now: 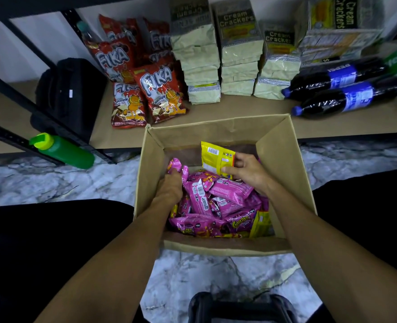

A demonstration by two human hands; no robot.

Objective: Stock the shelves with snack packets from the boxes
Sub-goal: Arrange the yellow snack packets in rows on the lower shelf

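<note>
An open cardboard box [279,145] stands on the marble floor in front of me, holding several pink snack packets [230,190] and a yellow one at its right side [261,223]. My right hand [249,171] pinches a yellow snack packet [214,158], lifted upright over the far part of the box. My left hand [170,185] reaches into the left of the box, fingers curled round a pink packet [176,165]. The low wooden shelf [239,107] lies just beyond the box.
On the shelf lie red Fika wafer bags [162,89], stacks of cream cracker packs [239,54], two dark cola bottles [349,99] and a black bag [69,89]. A green bottle [64,150] leans by the black shelf frame [13,96]. My dark-clad legs flank the box.
</note>
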